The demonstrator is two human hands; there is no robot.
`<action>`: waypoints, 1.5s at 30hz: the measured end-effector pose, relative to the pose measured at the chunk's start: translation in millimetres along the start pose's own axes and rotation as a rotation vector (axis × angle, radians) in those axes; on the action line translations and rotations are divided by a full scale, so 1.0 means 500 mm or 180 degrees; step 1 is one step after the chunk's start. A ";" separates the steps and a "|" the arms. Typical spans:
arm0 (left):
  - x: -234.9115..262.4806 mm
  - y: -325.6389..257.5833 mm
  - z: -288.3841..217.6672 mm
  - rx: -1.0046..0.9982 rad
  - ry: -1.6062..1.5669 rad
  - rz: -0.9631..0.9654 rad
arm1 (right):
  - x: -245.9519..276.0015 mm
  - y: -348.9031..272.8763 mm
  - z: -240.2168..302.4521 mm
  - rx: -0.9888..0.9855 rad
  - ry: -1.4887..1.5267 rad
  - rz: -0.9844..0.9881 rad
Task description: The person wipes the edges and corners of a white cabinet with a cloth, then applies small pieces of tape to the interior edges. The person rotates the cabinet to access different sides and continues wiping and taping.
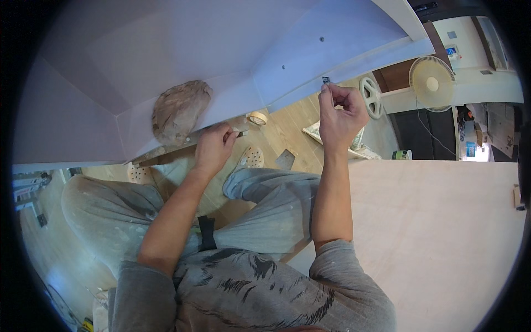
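My right hand (343,119) is closed in a pinch, its fingertips at the lower edge of a white cabinet panel (332,55). Between thumb and finger is a small dark, square-ended piece (326,80), too small to name. Lower and to the left, my left hand (214,148) is closed too. A short, narrow dark piece with a pale tip (242,133) sticks out of its fingers. Near that hand, a crumpled brown sheet or bag (180,113) lies on the inner surface of the white cabinet.
A roll of tape (258,118) and a grey flat scrap (286,159) lie on the wood floor. At right are a pale board (437,221), a small tub (402,154), a white spoked wheel shape (370,98) and a fan (432,83) with a hanging cord.
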State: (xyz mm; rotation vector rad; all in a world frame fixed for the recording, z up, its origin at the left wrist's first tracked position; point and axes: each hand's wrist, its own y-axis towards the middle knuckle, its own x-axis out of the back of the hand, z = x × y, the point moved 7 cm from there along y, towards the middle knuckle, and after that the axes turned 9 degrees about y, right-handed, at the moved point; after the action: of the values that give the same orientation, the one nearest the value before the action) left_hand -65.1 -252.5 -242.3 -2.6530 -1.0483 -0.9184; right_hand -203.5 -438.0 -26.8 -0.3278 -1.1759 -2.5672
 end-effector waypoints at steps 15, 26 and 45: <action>-0.008 0.000 0.002 0.0066 0.0004 0.0177 | 0.007 -0.004 -0.014 0.0018 0.0128 -0.0036; -0.010 0.001 0.004 0.0197 -0.0102 0.0222 | -0.004 -0.005 -0.007 0.0068 -0.0085 0.0145; -0.005 0.000 0.000 0.0254 -0.0079 0.0268 | 0.010 -0.002 -0.024 0.0005 0.0323 -0.0058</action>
State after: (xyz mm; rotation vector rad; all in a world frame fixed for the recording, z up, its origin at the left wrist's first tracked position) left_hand -66.6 -253.7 -243.7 -2.6270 -0.9495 -0.8119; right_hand -209.5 -447.5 -33.6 -0.1846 -1.1498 -2.5655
